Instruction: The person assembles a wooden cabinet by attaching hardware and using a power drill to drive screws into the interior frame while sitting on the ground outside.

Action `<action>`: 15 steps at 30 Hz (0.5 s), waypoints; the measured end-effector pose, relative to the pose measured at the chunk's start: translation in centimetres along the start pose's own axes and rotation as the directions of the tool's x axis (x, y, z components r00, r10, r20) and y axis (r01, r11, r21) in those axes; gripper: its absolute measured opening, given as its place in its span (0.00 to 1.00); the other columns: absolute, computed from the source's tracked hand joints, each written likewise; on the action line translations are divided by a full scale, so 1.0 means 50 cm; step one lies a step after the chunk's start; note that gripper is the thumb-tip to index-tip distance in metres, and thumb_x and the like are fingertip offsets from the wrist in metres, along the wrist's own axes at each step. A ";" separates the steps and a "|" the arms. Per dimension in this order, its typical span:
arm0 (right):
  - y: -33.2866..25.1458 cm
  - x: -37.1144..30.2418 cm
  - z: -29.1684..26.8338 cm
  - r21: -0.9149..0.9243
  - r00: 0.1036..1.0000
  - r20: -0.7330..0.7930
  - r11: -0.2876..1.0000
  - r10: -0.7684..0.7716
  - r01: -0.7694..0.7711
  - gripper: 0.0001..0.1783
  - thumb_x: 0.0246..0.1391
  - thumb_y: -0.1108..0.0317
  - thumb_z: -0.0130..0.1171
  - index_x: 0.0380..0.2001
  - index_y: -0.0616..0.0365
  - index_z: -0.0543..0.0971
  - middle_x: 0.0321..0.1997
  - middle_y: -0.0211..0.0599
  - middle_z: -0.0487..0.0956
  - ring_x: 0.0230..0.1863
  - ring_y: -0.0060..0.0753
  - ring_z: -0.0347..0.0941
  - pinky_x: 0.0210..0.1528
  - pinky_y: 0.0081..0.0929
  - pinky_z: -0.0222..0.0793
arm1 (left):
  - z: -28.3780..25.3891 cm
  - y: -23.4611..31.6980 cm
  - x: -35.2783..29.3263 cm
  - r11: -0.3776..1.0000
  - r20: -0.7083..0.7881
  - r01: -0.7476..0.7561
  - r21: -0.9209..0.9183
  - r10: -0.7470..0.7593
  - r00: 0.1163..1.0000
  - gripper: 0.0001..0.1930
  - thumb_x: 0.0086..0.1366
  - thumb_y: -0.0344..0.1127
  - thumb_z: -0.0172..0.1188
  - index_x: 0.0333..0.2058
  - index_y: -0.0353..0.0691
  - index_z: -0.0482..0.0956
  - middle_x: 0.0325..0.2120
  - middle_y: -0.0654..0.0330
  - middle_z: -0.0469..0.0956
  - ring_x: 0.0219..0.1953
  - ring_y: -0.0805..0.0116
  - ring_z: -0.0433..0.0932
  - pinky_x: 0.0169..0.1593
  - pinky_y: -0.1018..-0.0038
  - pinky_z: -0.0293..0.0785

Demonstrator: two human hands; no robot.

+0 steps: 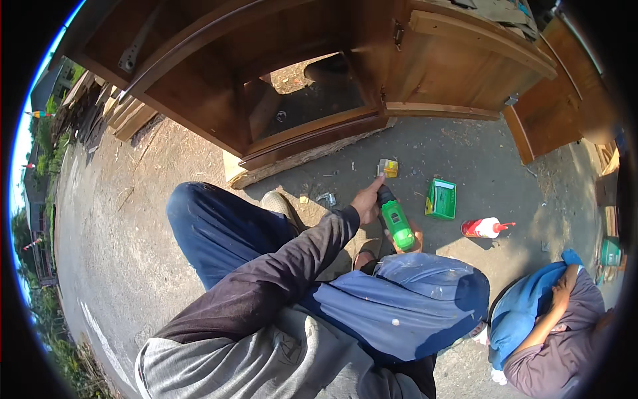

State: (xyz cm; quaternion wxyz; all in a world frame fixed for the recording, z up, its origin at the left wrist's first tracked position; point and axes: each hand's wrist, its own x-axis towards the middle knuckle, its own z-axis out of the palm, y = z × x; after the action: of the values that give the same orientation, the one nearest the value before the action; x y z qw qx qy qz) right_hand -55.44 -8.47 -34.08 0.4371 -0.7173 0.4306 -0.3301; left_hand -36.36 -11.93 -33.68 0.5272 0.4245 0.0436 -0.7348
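Far across the ground: big wooden cabinet (319, 80) on its side. Near centre: left hand (366, 201) closed round green drill (396, 222) at its top, by the knees. Right: green box (441, 199), glue bottle (484, 228). Right hand unseen.

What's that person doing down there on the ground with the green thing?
The person is crouched on the pavement beside a big wooden cabinet. One hand is on the top of a green power drill that points down between their feet. I cannot tell which hand it is, and the other one is out of sight. Close by lie a small yellow box, a green box and a red and white bottle. Another person crouches to the right.
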 end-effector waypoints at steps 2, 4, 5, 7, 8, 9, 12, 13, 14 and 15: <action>-0.007 0.024 0.042 -0.026 0.987 0.093 0.991 -0.132 0.135 0.25 0.40 0.64 0.74 0.43 0.58 0.77 0.34 0.43 0.81 0.32 0.43 0.80 0.33 0.36 0.75 | -0.050 0.012 0.018 0.997 -0.061 -0.059 -0.050 0.056 0.997 0.25 0.68 0.54 0.56 0.46 0.36 0.66 0.33 0.51 0.74 0.36 0.55 0.79 0.44 0.55 0.80; 0.001 0.032 0.078 -0.035 0.964 0.154 0.974 -0.215 0.223 0.26 0.43 0.65 0.73 0.47 0.58 0.78 0.40 0.46 0.81 0.37 0.45 0.82 0.35 0.35 0.76 | -0.094 0.007 0.017 0.995 -0.130 -0.069 -0.075 0.059 0.990 0.19 0.68 0.50 0.58 0.39 0.39 0.68 0.27 0.55 0.72 0.31 0.58 0.79 0.39 0.57 0.81; 0.003 0.027 0.084 -0.153 0.950 0.126 0.940 -0.286 0.303 0.29 0.43 0.65 0.72 0.51 0.57 0.76 0.43 0.47 0.81 0.39 0.47 0.81 0.35 0.36 0.77 | -0.096 -0.004 0.002 0.989 -0.195 -0.070 -0.130 0.044 0.980 0.16 0.68 0.46 0.58 0.38 0.39 0.69 0.26 0.57 0.72 0.30 0.59 0.78 0.36 0.59 0.81; 0.008 0.014 0.088 -0.246 0.953 0.131 0.922 -0.275 0.300 0.37 0.43 0.64 0.72 0.59 0.56 0.71 0.47 0.47 0.80 0.42 0.50 0.81 0.36 0.37 0.78 | -0.090 -0.009 -0.020 0.983 -0.275 -0.050 -0.178 -0.001 0.961 0.11 0.68 0.39 0.57 0.37 0.39 0.69 0.26 0.57 0.72 0.28 0.61 0.77 0.33 0.61 0.80; 0.010 0.004 0.091 -0.291 0.955 0.131 0.911 -0.266 0.293 0.41 0.43 0.64 0.72 0.63 0.56 0.68 0.50 0.48 0.79 0.43 0.51 0.81 0.37 0.37 0.78 | -0.082 -0.008 -0.030 0.982 -0.279 -0.044 -0.183 -0.009 0.960 0.11 0.68 0.39 0.57 0.37 0.39 0.69 0.26 0.57 0.72 0.28 0.61 0.77 0.33 0.61 0.80; 0.002 0.011 0.089 -0.313 0.926 0.147 0.872 -0.347 0.377 0.43 0.44 0.65 0.71 0.65 0.55 0.66 0.49 0.48 0.80 0.41 0.52 0.81 0.36 0.38 0.78 | -0.078 -0.004 -0.038 0.981 -0.290 -0.049 -0.187 -0.007 0.957 0.10 0.68 0.39 0.57 0.37 0.39 0.69 0.26 0.58 0.72 0.28 0.61 0.77 0.32 0.61 0.80; -0.012 0.020 0.107 -0.209 0.921 0.151 0.899 -0.358 0.384 0.44 0.46 0.66 0.69 0.67 0.52 0.63 0.46 0.49 0.80 0.40 0.54 0.82 0.35 0.40 0.77 | -0.105 0.010 -0.025 0.978 -0.261 -0.030 -0.208 -0.026 0.965 0.10 0.68 0.39 0.57 0.38 0.39 0.70 0.26 0.58 0.73 0.28 0.60 0.78 0.32 0.61 0.80; -0.009 0.023 0.111 -0.148 0.933 0.147 0.926 -0.327 0.348 0.44 0.46 0.66 0.68 0.68 0.52 0.62 0.46 0.50 0.81 0.40 0.54 0.82 0.35 0.41 0.77 | -0.121 0.012 -0.016 0.976 -0.216 -0.008 -0.219 -0.041 0.976 0.10 0.68 0.38 0.57 0.39 0.38 0.70 0.26 0.57 0.73 0.28 0.59 0.78 0.31 0.61 0.80; -0.003 0.026 0.107 -0.098 0.946 0.137 0.946 -0.294 0.308 0.44 0.47 0.67 0.68 0.68 0.51 0.62 0.45 0.50 0.81 0.40 0.54 0.82 0.35 0.41 0.77 | -0.123 0.016 -0.011 0.976 -0.200 -0.003 -0.218 -0.042 0.979 0.10 0.68 0.38 0.57 0.39 0.38 0.70 0.26 0.57 0.73 0.28 0.59 0.78 0.31 0.61 0.80; 0.004 0.027 0.102 -0.101 0.949 0.223 0.963 -0.223 0.250 0.44 0.47 0.67 0.67 0.68 0.49 0.62 0.45 0.51 0.81 0.41 0.55 0.81 0.36 0.42 0.76 | -0.131 0.018 -0.011 0.976 -0.199 0.006 -0.217 -0.050 0.979 0.10 0.67 0.37 0.58 0.40 0.37 0.70 0.26 0.58 0.73 0.29 0.59 0.78 0.32 0.61 0.81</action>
State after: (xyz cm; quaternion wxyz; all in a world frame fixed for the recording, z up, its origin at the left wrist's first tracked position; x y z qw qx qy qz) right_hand -50.61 -8.01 -36.16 0.3904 -0.8211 0.3132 -0.2743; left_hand -31.81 -8.59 -37.12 0.5524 0.4369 0.1825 -0.6860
